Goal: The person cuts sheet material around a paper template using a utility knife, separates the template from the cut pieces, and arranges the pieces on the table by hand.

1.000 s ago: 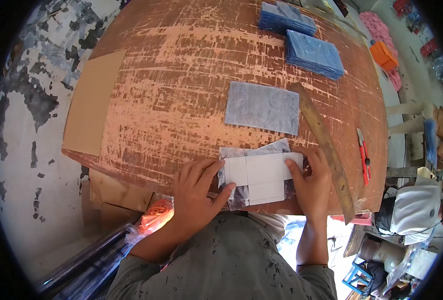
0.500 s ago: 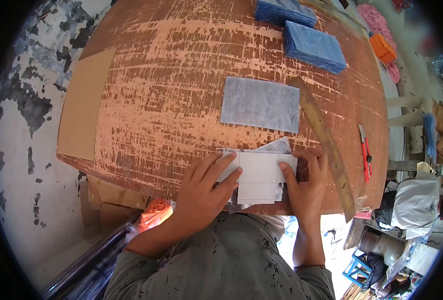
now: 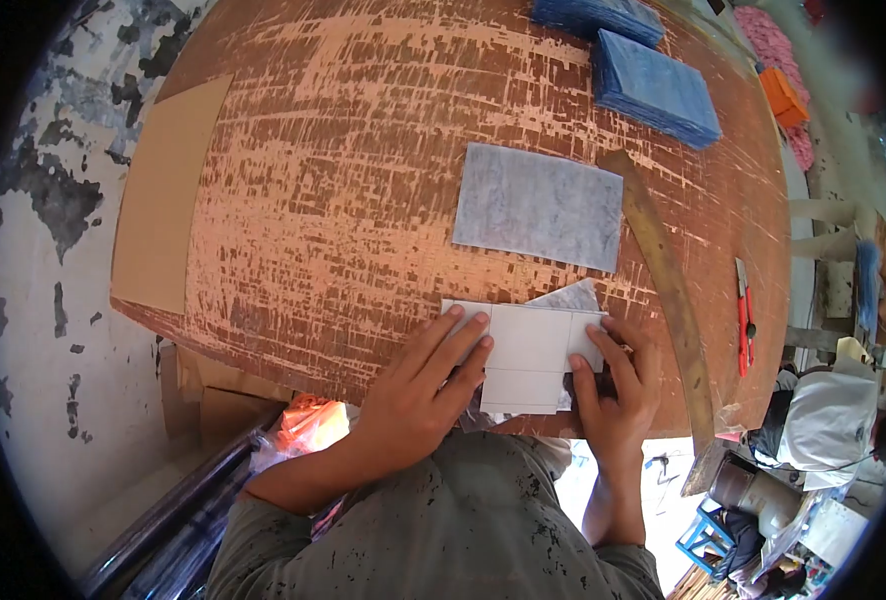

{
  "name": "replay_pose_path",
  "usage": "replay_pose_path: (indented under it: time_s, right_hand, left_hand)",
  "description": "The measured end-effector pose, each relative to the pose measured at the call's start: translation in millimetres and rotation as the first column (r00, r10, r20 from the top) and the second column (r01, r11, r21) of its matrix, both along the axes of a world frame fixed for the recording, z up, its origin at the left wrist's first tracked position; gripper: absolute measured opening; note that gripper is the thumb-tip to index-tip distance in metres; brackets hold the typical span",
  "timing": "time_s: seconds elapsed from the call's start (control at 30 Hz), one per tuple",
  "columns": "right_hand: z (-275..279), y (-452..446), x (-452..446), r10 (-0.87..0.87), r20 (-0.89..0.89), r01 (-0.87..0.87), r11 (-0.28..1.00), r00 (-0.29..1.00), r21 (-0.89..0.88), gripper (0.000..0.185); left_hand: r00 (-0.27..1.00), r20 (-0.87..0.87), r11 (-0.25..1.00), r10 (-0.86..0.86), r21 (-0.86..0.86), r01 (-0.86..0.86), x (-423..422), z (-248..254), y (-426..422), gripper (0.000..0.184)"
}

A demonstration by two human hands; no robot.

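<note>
A white card (image 3: pixel 528 340) with ruled lines and a narrower lower flap lies at the table's near edge. Under it is a grey marbled sheet (image 3: pixel 571 296), whose corner shows above the card and scraps of which show below. Stretched across the card's left part, my left hand (image 3: pixel 425 388) rests its fingertips on it, open. My right hand (image 3: pixel 618 385) touches the card's right end with bent, parted fingers, the thumb lower on the card. Beyond lies a flat grey marbled rectangle (image 3: pixel 539 207). A long worn brown strip (image 3: pixel 668 290) curves past my right hand.
Blue stacks of sheets (image 3: pixel 655 88) stand at the far right of the scratched table (image 3: pixel 333 200). A red cutter knife (image 3: pixel 744 320) lies near the right edge, a brown cardboard sheet (image 3: pixel 168 200) at the left. A peeling wall (image 3: pixel 48 300) borders the left side.
My right fingertips have moved from the card's right edge onto its surface. The left hand stays on the card. The view has shifted slightly, so the table's things sit a little further right.
</note>
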State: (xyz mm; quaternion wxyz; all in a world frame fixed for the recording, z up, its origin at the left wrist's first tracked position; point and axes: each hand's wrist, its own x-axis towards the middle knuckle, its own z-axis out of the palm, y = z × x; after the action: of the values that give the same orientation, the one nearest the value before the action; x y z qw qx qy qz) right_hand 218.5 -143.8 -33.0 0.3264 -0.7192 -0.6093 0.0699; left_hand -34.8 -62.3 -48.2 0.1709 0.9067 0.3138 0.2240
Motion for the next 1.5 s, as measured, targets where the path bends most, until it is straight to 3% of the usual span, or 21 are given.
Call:
replay_pose_path:
  time_s: [0.67, 1.5]
  right_hand:
    - [-6.3, -3.7, 2.5, -0.023, 0.005, 0.023, 0.999, 1.000, -0.022, 0.041]
    - [-8.1, -2.4, 4.0, -0.012, 0.013, 0.011, 1.000, 1.000, 0.024, 0.043]
  left_hand:
    - [0.994, 0.104, 0.989, -0.042, -0.139, 0.057, -2.7, -1.8, 3.0, 0.045]
    - [0.997, 0.062, 0.985, -0.041, -0.164, 0.051, -1.5, 2.6, 3.8, 0.046]
